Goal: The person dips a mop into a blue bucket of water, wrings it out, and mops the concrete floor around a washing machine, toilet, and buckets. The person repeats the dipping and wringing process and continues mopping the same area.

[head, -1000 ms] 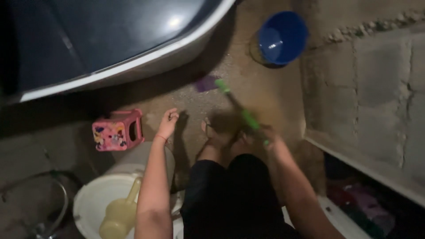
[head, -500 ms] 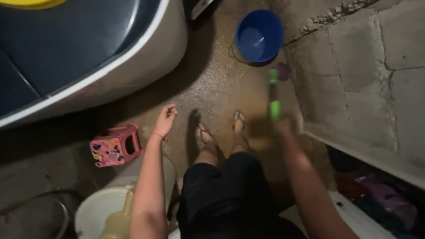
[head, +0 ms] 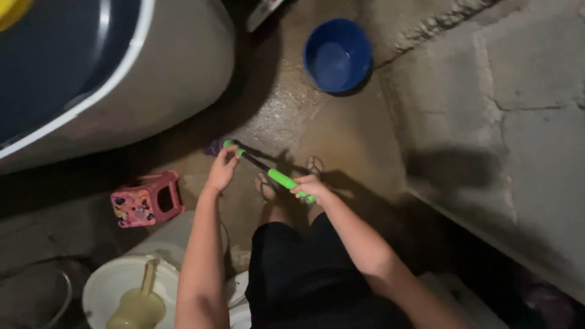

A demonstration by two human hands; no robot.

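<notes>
- Green-handled brush (head: 268, 172) axis slants from upper left down to lower right
- Right hand (head: 308, 186) fingers wrapped on lower grip
- Left hand (head: 222, 167) fingers curled near purple head end

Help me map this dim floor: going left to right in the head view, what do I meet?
Pink stool → left hand → green-handled brush → right hand → blue bucket → concrete wall.
</notes>
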